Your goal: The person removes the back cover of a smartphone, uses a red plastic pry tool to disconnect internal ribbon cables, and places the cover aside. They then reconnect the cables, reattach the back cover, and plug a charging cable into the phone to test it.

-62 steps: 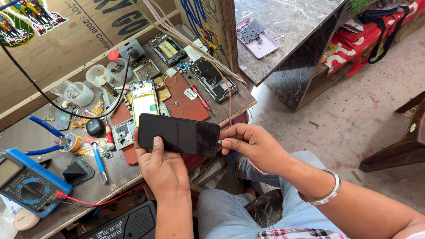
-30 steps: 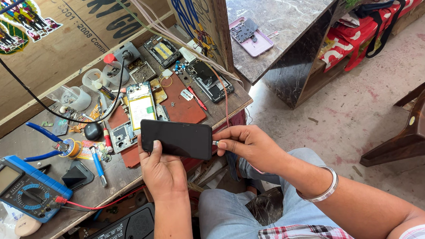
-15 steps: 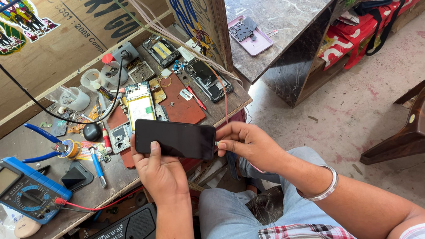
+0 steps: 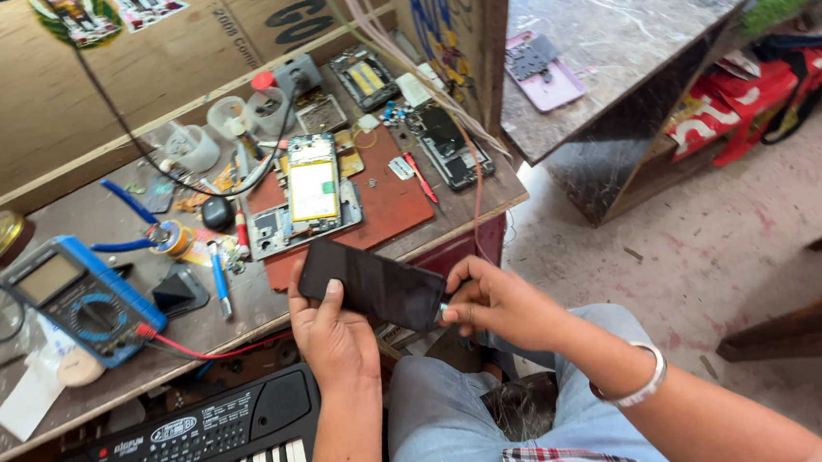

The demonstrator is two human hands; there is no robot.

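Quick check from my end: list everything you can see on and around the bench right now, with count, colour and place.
phone: 1, black, held over bench edge
opened phone: 1, yellow inside, on red mat
second opened phone: 1, dark, mat's right edge
multimeter: 1, blue, bench left
keyboard: 1, black, below bench
plastic cups: 2, clear, bench rear
left hand: under the phone
right hand: at the phone's right end
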